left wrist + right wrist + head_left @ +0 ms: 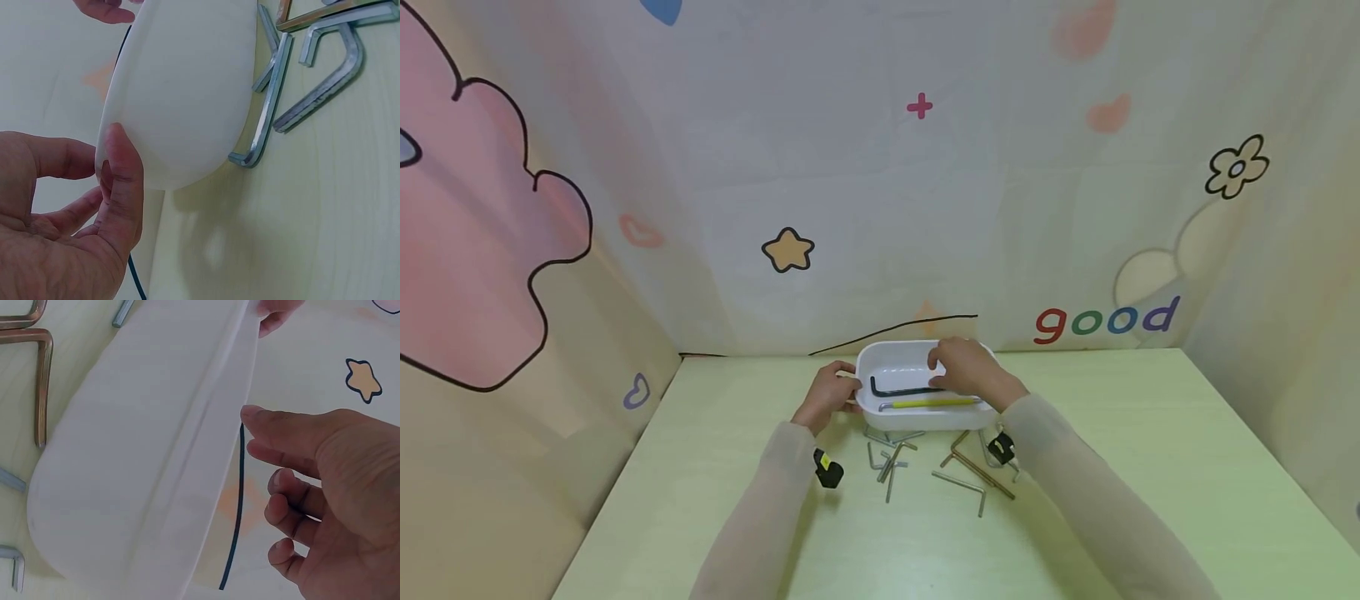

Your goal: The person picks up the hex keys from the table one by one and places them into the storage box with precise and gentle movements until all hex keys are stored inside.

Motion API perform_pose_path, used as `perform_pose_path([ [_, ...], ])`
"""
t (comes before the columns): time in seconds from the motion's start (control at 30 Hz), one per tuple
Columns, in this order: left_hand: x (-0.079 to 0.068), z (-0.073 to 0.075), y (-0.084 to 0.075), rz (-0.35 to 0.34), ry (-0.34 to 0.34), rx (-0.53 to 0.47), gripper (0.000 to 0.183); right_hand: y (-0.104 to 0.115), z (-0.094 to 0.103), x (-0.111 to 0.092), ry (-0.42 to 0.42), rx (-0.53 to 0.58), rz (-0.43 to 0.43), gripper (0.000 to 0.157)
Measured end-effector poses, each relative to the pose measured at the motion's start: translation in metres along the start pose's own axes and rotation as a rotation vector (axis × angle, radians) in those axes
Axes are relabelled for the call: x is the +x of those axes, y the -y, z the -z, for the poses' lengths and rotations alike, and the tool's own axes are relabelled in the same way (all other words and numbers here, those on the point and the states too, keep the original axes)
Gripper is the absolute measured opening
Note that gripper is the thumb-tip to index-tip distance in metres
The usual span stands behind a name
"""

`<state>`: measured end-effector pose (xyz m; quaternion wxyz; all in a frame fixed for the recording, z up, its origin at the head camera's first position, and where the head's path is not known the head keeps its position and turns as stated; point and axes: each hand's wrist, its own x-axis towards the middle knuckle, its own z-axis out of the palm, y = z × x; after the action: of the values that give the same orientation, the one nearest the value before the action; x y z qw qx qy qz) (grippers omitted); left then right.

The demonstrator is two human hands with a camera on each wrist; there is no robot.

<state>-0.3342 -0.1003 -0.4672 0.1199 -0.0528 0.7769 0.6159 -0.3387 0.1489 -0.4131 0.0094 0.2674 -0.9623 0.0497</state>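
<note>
A white basin [917,419] stands at the back of the table. My left hand [833,390] pinches its left rim, thumb outside, as the left wrist view [69,212] shows. Over the basin's right part is my right hand [966,367], fingers loosely bent and apart with nothing seen between them. Its thumb is close to the right end of a black hex key [898,392] lying in the basin; whether they touch I cannot tell. In front of that key lies a hex key with a yellow sleeve [928,403]. The basin wall hides both keys in the wrist views.
Several silver hex keys [958,481] lie on the table before the basin. Copper-coloured hex keys [985,475] lie among them at right. A printed cloth wall [865,183] rises directly behind the basin. Each wrist carries a black camera [829,472].
</note>
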Motion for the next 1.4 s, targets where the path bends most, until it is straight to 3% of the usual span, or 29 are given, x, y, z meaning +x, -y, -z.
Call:
perform_pose_path([
  [0.37, 0.000, 0.001, -0.001, -0.003, -0.007, 0.010, 0.041, 0.011, 0.003, -0.022, -0.116, -0.035, 0.067, 0.029],
  [0.9, 0.002, 0.001, 0.003, -0.001, 0.000, 0.003, 0.041, 0.027, 0.002, -0.055, -0.211, -0.049, 0.077, 0.031],
  [1.4, 0.003, 0.001, 0.003, -0.004, 0.000, 0.018, 0.039, 0.025, -0.011, -0.085, -0.239, -0.086, 0.084, 0.035],
])
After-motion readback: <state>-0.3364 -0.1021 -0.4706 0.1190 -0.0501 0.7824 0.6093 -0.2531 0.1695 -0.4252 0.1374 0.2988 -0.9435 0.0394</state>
